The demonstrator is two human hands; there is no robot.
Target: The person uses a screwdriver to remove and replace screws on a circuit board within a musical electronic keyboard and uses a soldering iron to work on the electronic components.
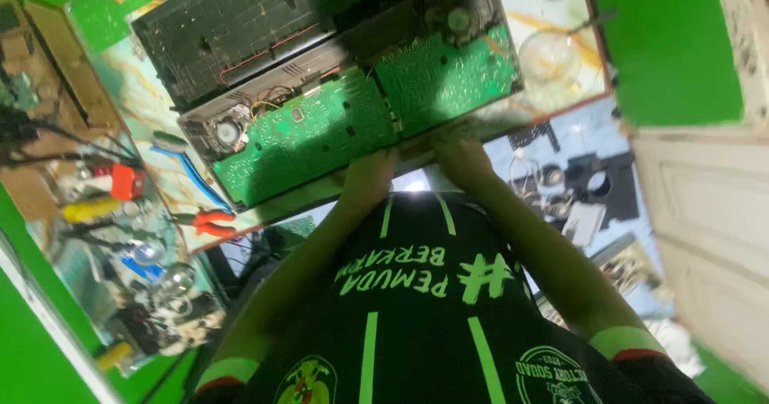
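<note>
The picture is upside down, with the person's black and green shirt [416,316] low in the frame and both bare forearms reaching away from the body to the table edge. The left hand [370,172] and the right hand [458,157] sit close together, wrists nearly touching, both laid against the near edge of an opened black device [264,20]. Its long green circuit board [320,128] lies just past the fingertips, tilted across the table [152,108]. The fingers fold over the device's edge out of sight, so whether either hand grips or only presses cannot be told. Out beyond the left hand, well apart from it, lie red-handled pliers [212,221], a blue-handled tool [188,172] and a yellow-handled tool [92,209]. Beyond the right hand stands a clear round glass dish [549,56].
</note>
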